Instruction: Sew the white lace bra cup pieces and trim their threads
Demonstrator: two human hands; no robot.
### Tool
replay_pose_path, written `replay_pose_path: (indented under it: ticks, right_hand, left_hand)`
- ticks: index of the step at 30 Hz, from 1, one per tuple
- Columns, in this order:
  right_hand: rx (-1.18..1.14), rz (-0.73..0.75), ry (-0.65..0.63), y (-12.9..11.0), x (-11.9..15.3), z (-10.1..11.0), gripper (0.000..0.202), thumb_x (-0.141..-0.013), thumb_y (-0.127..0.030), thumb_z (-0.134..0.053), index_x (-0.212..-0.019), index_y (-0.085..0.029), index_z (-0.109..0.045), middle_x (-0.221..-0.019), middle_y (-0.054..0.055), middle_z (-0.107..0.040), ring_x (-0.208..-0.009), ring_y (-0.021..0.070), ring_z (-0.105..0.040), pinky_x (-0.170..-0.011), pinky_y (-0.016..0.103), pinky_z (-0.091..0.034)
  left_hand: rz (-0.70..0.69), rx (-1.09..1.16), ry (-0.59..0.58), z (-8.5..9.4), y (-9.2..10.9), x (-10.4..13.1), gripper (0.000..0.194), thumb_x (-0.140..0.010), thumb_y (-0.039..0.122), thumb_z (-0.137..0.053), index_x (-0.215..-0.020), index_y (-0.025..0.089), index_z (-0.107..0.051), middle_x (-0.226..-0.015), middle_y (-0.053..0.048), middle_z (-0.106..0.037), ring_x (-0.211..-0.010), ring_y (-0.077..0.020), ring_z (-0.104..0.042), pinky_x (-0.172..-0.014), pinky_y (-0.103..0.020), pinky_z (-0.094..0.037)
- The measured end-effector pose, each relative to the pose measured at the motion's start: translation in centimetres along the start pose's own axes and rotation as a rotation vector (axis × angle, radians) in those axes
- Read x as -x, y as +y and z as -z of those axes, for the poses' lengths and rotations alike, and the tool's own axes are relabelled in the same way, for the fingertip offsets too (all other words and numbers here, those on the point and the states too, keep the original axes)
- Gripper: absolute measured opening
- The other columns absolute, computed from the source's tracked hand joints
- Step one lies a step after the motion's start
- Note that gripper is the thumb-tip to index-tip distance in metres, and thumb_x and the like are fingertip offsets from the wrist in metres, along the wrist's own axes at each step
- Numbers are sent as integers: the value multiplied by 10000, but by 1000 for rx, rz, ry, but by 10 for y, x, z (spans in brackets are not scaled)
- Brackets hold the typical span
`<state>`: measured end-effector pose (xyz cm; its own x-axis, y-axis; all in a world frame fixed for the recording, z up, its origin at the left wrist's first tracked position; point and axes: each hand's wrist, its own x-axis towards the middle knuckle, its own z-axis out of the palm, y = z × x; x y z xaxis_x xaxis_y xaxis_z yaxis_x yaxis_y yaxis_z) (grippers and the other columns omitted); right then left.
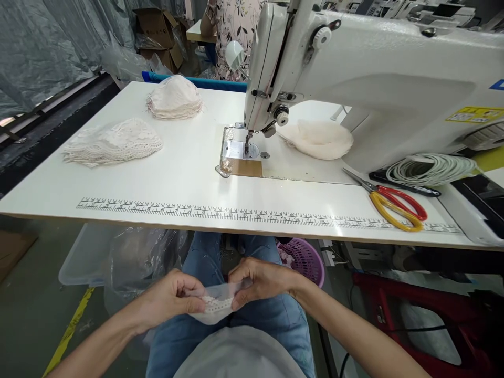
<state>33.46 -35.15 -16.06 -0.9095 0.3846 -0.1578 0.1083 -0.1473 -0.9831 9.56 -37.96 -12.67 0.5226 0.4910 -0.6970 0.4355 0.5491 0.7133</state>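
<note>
Over my lap, below the table edge, I hold a small white fabric piece (218, 305) with a lace edge and a sheer upper layer. My left hand (173, 296) pinches its left end between thumb and fingers. At the other end my right hand (258, 283) grips it the same way, so the piece spans the gap between them. Beyond the table edge stands a white sewing machine (366, 73), its presser foot (247, 144) over the metal plate with no cloth beneath. Cream fabric pieces (321, 139) lie under the machine's arm.
On the table are a stack of lace-edged pieces (114, 142), a rounded cream stack (175, 97), scissors (388, 202) with red and yellow handles, and a coiled white cord (431, 169). A printed ruler (236, 212) runs along the front. Below sits a purple basket (303, 260). Another person (236, 31) stands behind.
</note>
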Motion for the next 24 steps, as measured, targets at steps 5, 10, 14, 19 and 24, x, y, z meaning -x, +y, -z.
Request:
replay_pose_path:
  ticks: [5,10,14,19,24]
  right_hand:
    - [207,-28,50,-3,3,5,219,-789,-346,-655,-828,-131,-679,-719,2,-634,-649,116,-592,-596,188,-451]
    - [777,-66,560,-21,-8,-20,135,-879,-170,-507,-940,-137,-623,-943,102,-630,-884,208,-579,-807,354,-452]
    - [991,148,774,-17,-33,-64,606,-757,-464,-651,-1198,-84,-486,-1151,199,-558,-1030,315,-524,-832,459,-462]
    - [902,206,826,7,-50,-72,336,-885,-171,-455,-1210,-106,-507,-1177,180,-577,-1033,284,-560,-848,426,-469]
    - [196,159,568,6,-30,-43,192,-873,-220,-498,-899,-166,-681,-828,42,-663,-762,155,-606,-688,227,-459]
  left_hand:
    - [-4,7,-45,0,-1,-4,327,-706,461,-662,-754,138,-658,-593,37,-492,-550,-94,-386,-518,-198,-271]
    - [-108,-73,143,2,-3,-5,399,-766,526,-586,-624,179,-449,-494,98,-278,-462,-67,-239,-459,-196,-183]
    - [-113,279,269,-4,4,-8,440,-682,570,-666,-739,174,-482,-532,71,-468,-479,-78,-428,-480,-185,-361]
    - [-131,731,364,-10,9,-1,438,-643,413,-772,-952,176,-571,-843,-43,-659,-852,-190,-628,-817,-309,-495]
    - [-62,295,296,1,-1,21,467,-713,603,-619,-890,172,-595,-888,-100,-672,-860,-246,-625,-765,-330,-496]
